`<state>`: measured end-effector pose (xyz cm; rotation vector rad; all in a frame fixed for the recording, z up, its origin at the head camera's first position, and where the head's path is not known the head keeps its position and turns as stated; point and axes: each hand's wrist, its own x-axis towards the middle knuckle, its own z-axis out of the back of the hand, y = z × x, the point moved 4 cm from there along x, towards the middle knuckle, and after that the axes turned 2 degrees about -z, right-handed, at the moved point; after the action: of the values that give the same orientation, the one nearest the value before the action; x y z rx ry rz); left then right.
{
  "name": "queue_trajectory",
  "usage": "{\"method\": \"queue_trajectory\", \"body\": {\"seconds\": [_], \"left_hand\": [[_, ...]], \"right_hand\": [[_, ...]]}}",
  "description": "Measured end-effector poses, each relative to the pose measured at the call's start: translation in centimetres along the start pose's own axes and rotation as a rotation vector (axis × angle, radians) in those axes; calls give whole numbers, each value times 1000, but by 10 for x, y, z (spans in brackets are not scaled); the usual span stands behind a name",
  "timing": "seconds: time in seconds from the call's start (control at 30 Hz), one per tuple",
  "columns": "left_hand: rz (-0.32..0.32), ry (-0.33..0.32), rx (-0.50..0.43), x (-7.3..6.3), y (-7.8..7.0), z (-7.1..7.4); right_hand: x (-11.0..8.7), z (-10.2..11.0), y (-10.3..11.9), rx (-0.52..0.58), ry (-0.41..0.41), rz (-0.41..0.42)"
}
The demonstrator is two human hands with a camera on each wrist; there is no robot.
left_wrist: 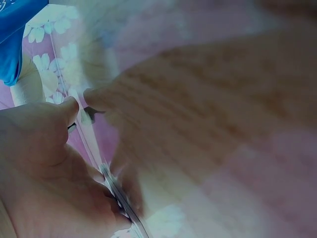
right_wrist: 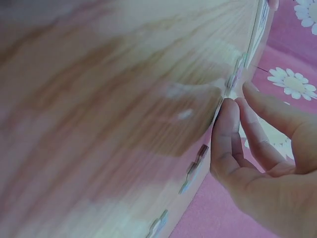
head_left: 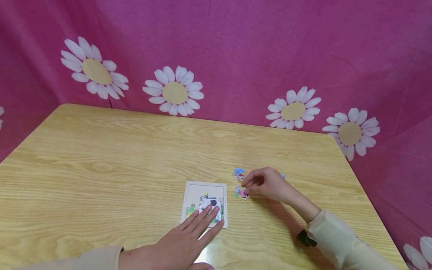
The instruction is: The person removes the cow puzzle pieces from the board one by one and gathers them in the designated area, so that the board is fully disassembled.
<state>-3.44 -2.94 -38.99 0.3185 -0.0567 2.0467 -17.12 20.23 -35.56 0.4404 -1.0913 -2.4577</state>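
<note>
My left hand (head_left: pixel 183 236) lies palm down with straight fingers over the lower part of a small jigsaw board (head_left: pixel 184 202). Black-and-white and green picture pieces sit inside its pale frame, partly hidden by those fingers. My right hand (head_left: pixel 270 184) is just right of the board, fingers bent. Thumb and index fingertip are right at the edge of a pink-and-green puzzle piece (head_left: pixel 241 192), which lies flat on the table. Above it lies a blue-and-red puzzle piece (head_left: pixel 239 173). In the right wrist view the fingertips (right_wrist: pixel 228 106) and thumb stand slightly apart beside a piece (right_wrist: pixel 237 72).
Behind the right hand, the corner of another blue piece (head_left: pixel 282 176) shows. Two pieces, one of them a nearer piece (right_wrist: pixel 194 168), lie on the wood-grain table (head_left: pixel 118 161) in the right wrist view. A pink flowered cloth (head_left: pixel 229 56) hangs along the table's far edge.
</note>
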Motion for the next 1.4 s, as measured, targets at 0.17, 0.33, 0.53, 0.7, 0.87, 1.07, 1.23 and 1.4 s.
{"method": "queue_trajectory", "body": {"seconds": [0.17,0.33,0.53,0.7,0.87,1.07,1.23,1.4], "left_hand": [[3,-7,-7,0,0,0],[-4,-15,-8,2,-2,0],[-28,-10,-53,10,-5,1],[-28,28,-55,15,-7,-1],[-27,14,-41,16,-7,0],[-25,28,-63,17,-6,-1],[-29,36,-82,17,-6,0],[-20,62,-126,16,-5,0]], "right_hand": [[-2,3,3,17,-5,-3],[0,-2,11,66,18,28],[10,-16,27,95,51,55],[24,-35,44,111,95,68],[35,-50,56,85,143,89],[43,-59,62,72,177,105],[45,-61,64,78,194,115],[46,-61,62,114,195,82]]}}
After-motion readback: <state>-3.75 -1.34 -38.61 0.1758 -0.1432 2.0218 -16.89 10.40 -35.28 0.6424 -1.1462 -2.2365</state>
